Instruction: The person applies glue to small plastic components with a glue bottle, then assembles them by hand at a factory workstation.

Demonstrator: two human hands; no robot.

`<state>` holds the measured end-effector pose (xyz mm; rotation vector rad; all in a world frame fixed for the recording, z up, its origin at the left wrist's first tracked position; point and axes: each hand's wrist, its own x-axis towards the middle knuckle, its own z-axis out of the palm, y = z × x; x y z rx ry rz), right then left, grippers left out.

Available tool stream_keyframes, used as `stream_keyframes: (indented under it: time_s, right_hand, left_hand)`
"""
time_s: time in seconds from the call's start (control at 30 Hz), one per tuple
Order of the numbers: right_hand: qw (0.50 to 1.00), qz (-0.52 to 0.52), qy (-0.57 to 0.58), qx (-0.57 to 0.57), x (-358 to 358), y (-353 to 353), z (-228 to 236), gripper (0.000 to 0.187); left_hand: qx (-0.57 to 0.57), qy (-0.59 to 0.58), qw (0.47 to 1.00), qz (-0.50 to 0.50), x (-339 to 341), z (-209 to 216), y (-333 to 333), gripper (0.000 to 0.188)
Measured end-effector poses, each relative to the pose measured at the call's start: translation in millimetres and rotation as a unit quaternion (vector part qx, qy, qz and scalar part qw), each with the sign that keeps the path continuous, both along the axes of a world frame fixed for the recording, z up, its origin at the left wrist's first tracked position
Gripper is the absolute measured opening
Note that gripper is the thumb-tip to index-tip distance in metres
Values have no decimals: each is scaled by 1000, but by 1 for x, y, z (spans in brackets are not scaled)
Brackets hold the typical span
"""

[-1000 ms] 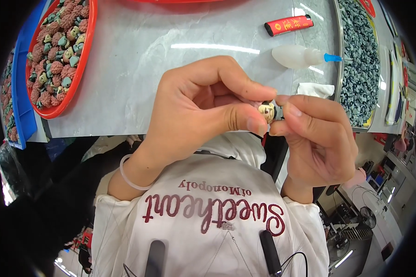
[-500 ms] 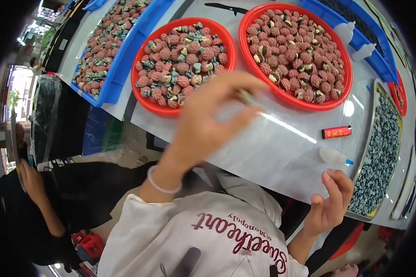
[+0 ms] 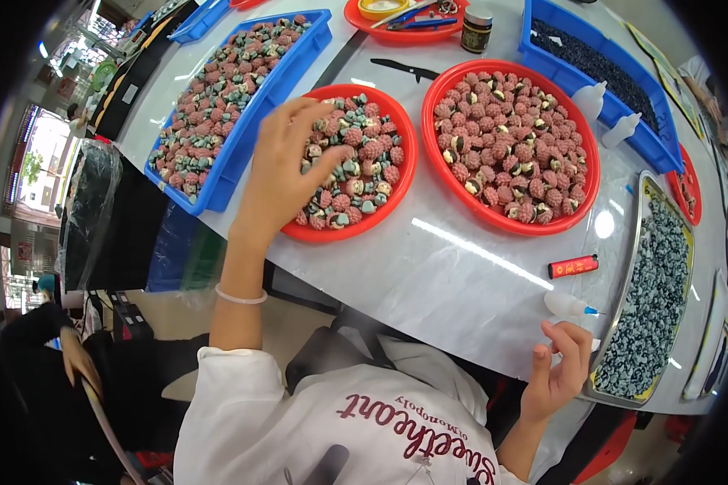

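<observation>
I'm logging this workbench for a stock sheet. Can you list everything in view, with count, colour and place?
Round red trays: two, centre of table, holding small pink and green berry-like pieces.
Blue bin: one, far left, same kind of pieces.
Second blue bin: one, far right, dark beads.
Metal tray: one, right edge, dark speckled beads.
Red lighter: one, on the grey table.
Clear squeeze bottles: one with a blue tip near the front edge, two by the far blue bin.
Small dark jar: one, far side.
Left hand: reaching into the left red tray.
Right hand: open, empty, beside the blue-tipped bottle.
</observation>
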<state>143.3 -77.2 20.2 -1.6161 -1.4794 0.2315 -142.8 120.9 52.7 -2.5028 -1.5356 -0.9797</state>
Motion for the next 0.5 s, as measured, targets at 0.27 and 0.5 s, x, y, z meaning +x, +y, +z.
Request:
stream_keyframes:
  time_s: [0.27, 0.5]
  right_hand:
    - [1000, -13, -2, 22, 1, -1, -3, 14]
    - [998, 1, 62, 11, -2, -4, -4, 9]
  left_hand:
    - [-34, 68, 997, -8, -3, -5, -5, 24]
    - [37, 66, 994, 74, 9, -12, -7, 22]
